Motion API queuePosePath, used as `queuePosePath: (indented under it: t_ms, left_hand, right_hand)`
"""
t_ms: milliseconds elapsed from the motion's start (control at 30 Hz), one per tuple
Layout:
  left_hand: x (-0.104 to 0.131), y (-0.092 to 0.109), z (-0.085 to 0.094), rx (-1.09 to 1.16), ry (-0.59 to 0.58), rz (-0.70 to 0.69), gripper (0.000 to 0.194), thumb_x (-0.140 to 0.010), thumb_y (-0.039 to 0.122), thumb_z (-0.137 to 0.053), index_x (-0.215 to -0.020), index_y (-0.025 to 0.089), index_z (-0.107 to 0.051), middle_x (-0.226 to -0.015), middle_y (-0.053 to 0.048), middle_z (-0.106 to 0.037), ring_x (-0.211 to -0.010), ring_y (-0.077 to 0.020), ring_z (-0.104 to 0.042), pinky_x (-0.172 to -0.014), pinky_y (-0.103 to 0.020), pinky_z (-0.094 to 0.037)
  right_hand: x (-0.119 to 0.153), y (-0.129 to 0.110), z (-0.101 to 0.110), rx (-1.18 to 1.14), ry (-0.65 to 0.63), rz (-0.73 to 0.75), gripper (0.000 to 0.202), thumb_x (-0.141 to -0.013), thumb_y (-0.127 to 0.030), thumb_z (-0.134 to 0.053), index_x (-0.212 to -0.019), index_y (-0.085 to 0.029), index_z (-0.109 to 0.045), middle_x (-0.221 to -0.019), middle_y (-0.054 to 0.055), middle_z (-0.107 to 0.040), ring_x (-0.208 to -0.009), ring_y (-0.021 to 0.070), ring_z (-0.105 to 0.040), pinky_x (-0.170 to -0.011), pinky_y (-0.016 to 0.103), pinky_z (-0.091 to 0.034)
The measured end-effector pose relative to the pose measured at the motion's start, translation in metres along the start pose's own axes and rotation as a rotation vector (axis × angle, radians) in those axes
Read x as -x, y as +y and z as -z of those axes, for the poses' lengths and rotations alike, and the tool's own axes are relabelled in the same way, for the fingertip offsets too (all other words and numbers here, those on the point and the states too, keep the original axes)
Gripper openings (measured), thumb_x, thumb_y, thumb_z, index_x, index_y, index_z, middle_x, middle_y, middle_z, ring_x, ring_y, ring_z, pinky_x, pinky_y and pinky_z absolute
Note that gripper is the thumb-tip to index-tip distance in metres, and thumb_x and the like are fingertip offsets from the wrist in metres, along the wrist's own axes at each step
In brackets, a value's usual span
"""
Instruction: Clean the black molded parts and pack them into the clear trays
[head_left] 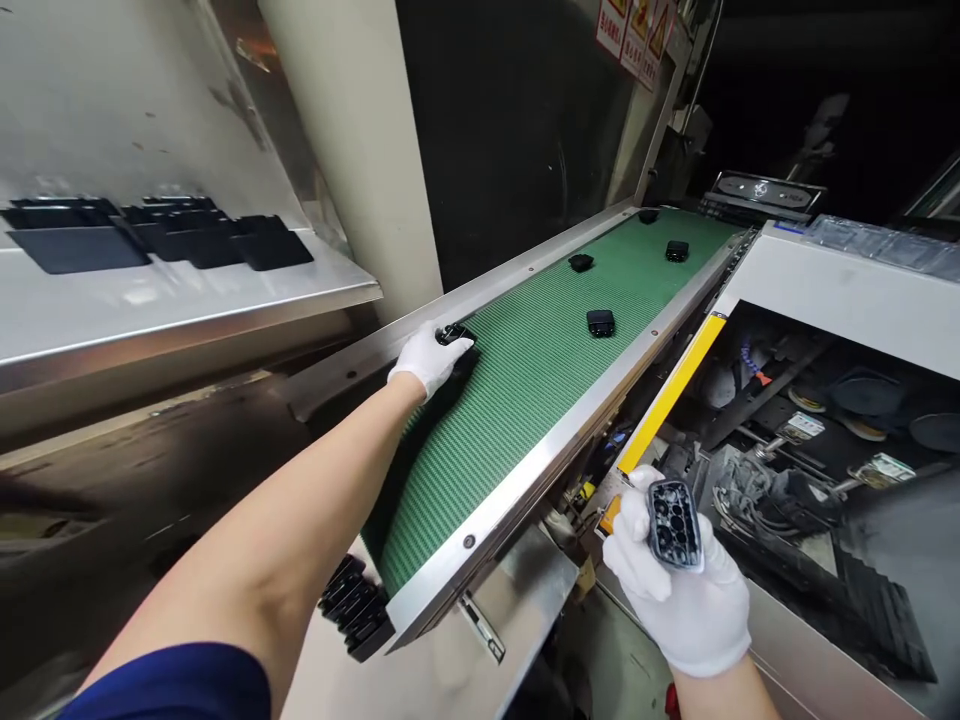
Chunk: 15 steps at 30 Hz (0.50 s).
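Observation:
My left hand (429, 360), in a white glove, reaches over the left edge of the green conveyor belt (517, 380). Its fingers are closed round a small black part (454, 334) at the belt's surface. At the lower right, my right hand (679, 590), also gloved in white, holds a black rounded rectangular part (674, 524) with its ribbed, hollow side facing up. Farther up the belt lie several similar black parts, the nearest one (601, 323) toward the right side.
Black flat pieces (274, 243) rest on a metal shelf (330, 270) at the left. Stacked black parts (356, 608) stand below the belt's near end. To the right is an open machine (840, 260) with a yellow strip (673, 393). Metal rails edge the belt.

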<state>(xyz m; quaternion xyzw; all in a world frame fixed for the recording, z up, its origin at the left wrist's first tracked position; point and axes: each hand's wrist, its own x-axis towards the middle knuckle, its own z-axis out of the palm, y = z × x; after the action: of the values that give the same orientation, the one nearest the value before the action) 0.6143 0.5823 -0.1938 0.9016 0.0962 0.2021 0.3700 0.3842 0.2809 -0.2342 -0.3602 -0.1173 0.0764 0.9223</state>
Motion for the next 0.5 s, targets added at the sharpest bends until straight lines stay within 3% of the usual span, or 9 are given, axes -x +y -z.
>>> queuePosePath:
  t_ms: [100, 167, 200, 267, 367, 500]
  left_hand:
    - [0.061, 0.011, 0.029, 0.223, -0.041, -0.061, 0.033, -0.087, 0.050, -0.059, -0.098, 0.019, -0.054, -0.082, -0.002, -0.065, -0.075, -0.0181, -0.065, -0.075, -0.032, -0.055]
    - [0.119, 0.014, 0.051, 0.629, -0.166, -0.098, 0.034, -0.081, 0.049, -0.067, -0.093, 0.021, -0.053, -0.075, 0.002, -0.059, -0.067, -0.0147, -0.060, -0.067, -0.029, -0.054]
    - [0.150, 0.015, 0.060, 0.790, -0.224, -0.050, 0.036, -0.077, 0.048, -0.073, -0.093, 0.021, -0.054, -0.078, 0.002, -0.060, -0.065, -0.0135, -0.059, -0.064, -0.028, -0.053]
    - [0.209, 0.014, 0.073, 0.976, -0.400, 0.021, 0.041, -0.072, 0.047, -0.080, -0.094, 0.021, -0.058, -0.076, 0.001, -0.063, -0.059, -0.0122, -0.057, -0.053, -0.024, -0.048]
    - [0.275, 0.014, 0.073, 1.197, -0.645, 0.080, 0.043, -0.072, 0.048, -0.084, -0.092, 0.017, -0.064, -0.078, -0.004, -0.068, -0.054, -0.0116, -0.060, -0.049, -0.021, -0.045]
    - [0.318, 0.015, 0.052, 1.592, -0.812, 0.148, 0.046, -0.072, 0.039, -0.086, -0.108, 0.016, -0.068, -0.090, -0.007, -0.073, -0.056, -0.0122, -0.066, -0.048, -0.018, -0.046]
  right_hand:
    - [0.007, 0.001, -0.004, 0.016, -0.022, -0.009, 0.038, -0.081, -0.058, -0.073, -0.106, -0.030, -0.069, -0.083, 0.000, -0.060, -0.045, 0.0073, -0.025, -0.048, 0.029, -0.029]
    - [0.014, 0.003, -0.007, 0.003, -0.049, -0.027, 0.038, -0.082, -0.057, -0.073, -0.107, -0.030, -0.068, -0.082, -0.001, -0.060, -0.044, 0.0068, -0.024, -0.047, 0.029, -0.028]
    - [0.017, 0.004, -0.009, -0.005, -0.065, -0.037, 0.038, -0.082, -0.057, -0.073, -0.108, -0.030, -0.068, -0.081, -0.001, -0.059, -0.044, 0.0064, -0.023, -0.046, 0.029, -0.027]
    - [0.025, 0.006, -0.015, -0.020, -0.082, -0.056, 0.037, -0.082, -0.056, -0.074, -0.108, -0.030, -0.068, -0.078, -0.003, -0.056, -0.042, 0.0057, -0.022, -0.045, 0.028, -0.025]
    - [0.037, 0.012, -0.025, 0.002, -0.066, -0.095, 0.038, -0.080, -0.057, -0.075, -0.105, -0.031, -0.067, -0.074, -0.005, -0.052, -0.040, 0.0050, -0.019, -0.042, 0.028, -0.023]
    - [0.054, 0.023, -0.032, 0.066, -0.093, -0.166, 0.037, -0.082, -0.059, -0.072, -0.106, -0.032, -0.066, -0.074, -0.004, -0.053, -0.038, 0.0044, -0.022, -0.042, 0.029, -0.027]
